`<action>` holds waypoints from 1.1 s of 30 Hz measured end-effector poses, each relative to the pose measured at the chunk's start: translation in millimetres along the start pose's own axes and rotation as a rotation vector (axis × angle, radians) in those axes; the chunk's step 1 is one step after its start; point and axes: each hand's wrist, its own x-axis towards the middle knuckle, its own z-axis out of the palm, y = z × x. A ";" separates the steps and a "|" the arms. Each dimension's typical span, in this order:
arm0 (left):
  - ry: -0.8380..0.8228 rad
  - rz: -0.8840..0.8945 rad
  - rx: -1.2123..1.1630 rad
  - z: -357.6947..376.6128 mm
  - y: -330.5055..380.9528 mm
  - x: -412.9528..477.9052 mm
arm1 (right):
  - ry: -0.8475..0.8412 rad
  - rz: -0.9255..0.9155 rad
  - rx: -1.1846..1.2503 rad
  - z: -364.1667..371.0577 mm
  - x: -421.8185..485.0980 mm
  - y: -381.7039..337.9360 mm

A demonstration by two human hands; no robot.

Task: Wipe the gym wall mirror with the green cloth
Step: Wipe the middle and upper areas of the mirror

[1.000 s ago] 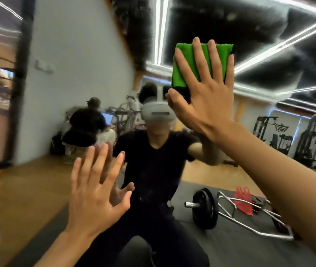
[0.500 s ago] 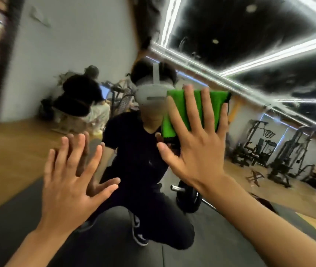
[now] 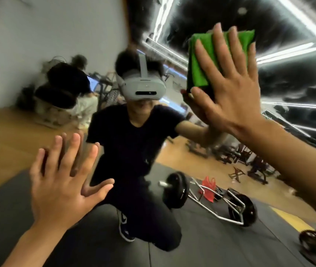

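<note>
Cloth (image 3: pixel 197 74) shifts up-right on mirror (image 3: pixel 57 35); right hand (image 3: pixel 228 97) presses it, fingers (image 3: pixel 218 45) spread. Soft, light: hold by flat palm. Left hand (image 3: pixel 61 182) splayed.

no legible text, label, brand or number anywhere — headset, weights, walls alike

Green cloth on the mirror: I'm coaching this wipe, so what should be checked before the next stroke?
1. Green cloth folded into a pad: ok.
2. Right hand presses it flat on the mirror, fingers straight: ok.
3. Left hand flat on the mirror, apart from the cloth: ok.
4. Smears left on the mirror: cannot tell, the picture is blurred.
5. Cloth damp enough: cannot tell.
</note>
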 end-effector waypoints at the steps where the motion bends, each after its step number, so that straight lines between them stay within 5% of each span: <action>1: 0.003 0.001 -0.003 0.8 0.2 -0.3 | 0.040 0.136 0.025 -1.9 11.4 -8.3; 4: -0.013 -0.009 -0.012 1.1 0.6 -0.3 | 0.093 0.209 0.064 12.0 -4.1 -69.7; 9: 0.000 0.017 -0.042 -2.5 -3.1 4.5 | -0.182 -0.345 0.086 36.2 -121.6 -158.4; 13: 0.008 -0.008 -0.092 -2.6 -1.5 2.4 | -0.275 -0.609 0.042 35.0 -145.2 -94.1; 19: -0.065 -0.063 -0.128 12.6 -3.4 -2.7 | -0.085 -0.028 -0.033 -6.9 -54.4 72.1; 24: -0.110 -0.051 -0.086 17.5 -7.5 -4.2 | 0.069 0.385 0.087 11.2 -63.3 -7.6; 29: -0.133 -0.039 -0.066 21.5 -12.2 0.2 | -0.124 -0.061 0.120 39.0 -161.4 -109.2; 33: -0.037 -0.025 -0.143 -9.9 10.9 6.0 | -0.305 -0.675 0.069 52.4 -210.1 -117.9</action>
